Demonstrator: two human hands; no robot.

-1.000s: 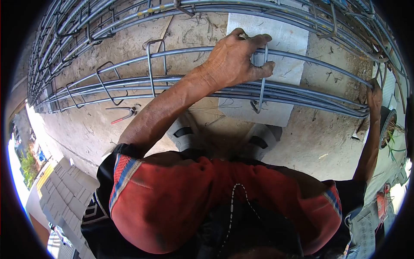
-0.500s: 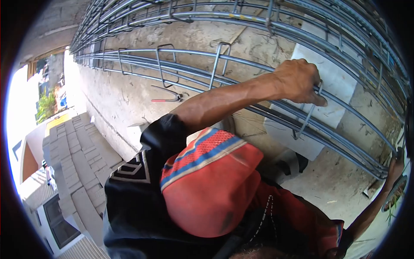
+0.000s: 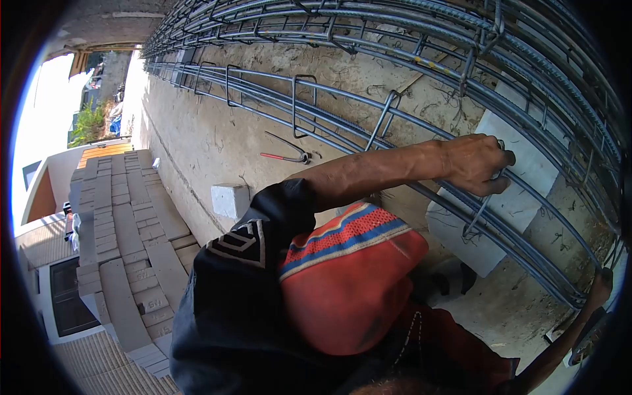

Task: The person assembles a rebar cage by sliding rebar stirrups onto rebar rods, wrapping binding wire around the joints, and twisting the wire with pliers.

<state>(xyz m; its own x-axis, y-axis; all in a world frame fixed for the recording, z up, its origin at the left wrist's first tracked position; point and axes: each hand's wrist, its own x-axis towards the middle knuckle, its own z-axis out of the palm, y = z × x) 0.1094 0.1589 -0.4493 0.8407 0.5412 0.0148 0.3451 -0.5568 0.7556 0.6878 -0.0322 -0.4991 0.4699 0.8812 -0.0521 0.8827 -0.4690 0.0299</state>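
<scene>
My left hand point(image 3: 477, 164) is closed around the upper steel bar of a narrow rebar cage, where a wire stirrup point(image 3: 480, 215) crosses it. My left arm reaches across from a black sleeve. At the far right edge, my right hand point(image 3: 600, 287) is closed at the end of a long rebar point(image 3: 559, 217), though its fingers are small and partly hidden. The cage runs away to the upper left, with several square stirrups point(image 3: 294, 105) around its bars. White slabs point(image 3: 517, 174) lie beneath it near my left hand.
Pincers with a red handle point(image 3: 286, 157) lie on the concrete floor point(image 3: 197, 131). A white block point(image 3: 230, 201) sits nearby. More rebar cages point(image 3: 395, 56) run along the top. Stacked grey blocks point(image 3: 125, 224) stand at left. Red and black clothing point(image 3: 349, 289) fills the lower middle.
The camera view has shifted, so the cage, pincers and both hands appear lower in the picture. More of the white block shows. My left hand keeps its place on the bar by the stirrup.
</scene>
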